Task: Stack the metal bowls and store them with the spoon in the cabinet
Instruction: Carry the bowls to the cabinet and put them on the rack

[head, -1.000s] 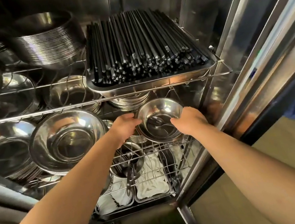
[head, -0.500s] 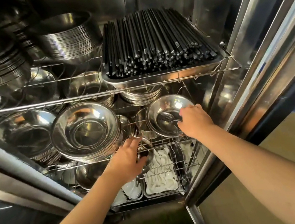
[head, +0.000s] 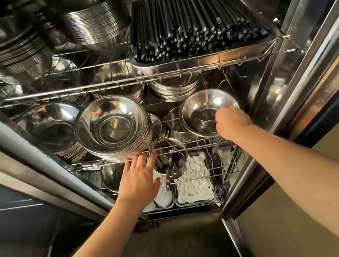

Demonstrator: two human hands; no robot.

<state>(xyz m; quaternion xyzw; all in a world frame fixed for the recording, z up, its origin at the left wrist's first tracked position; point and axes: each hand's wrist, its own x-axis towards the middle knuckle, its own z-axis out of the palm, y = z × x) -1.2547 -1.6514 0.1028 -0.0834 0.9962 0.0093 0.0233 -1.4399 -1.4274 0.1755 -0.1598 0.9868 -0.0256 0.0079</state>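
Note:
The stacked metal bowls (head: 203, 109) sit on the right of the cabinet's middle wire shelf (head: 189, 143), with a spoon (head: 204, 117) lying inside the top bowl. My right hand (head: 232, 121) grips the bowls' near right rim. My left hand (head: 139, 180) hovers lower, in front of the middle shelf's edge, fingers spread and holding nothing. A larger stack of wide metal bowls (head: 112, 127) stands just left of the small bowls.
A tray of black chopsticks (head: 193, 22) fills the top shelf's right side, with tall stacks of metal dishes (head: 93, 21) to its left. Trays of white spoons (head: 193, 183) lie on the bottom shelf. The open cabinet door (head: 312, 46) stands at the right.
My left hand let go of the small bowls and dropped down to the shelf's front edge. The bowls now rest on the shelf, with only my right hand on them.

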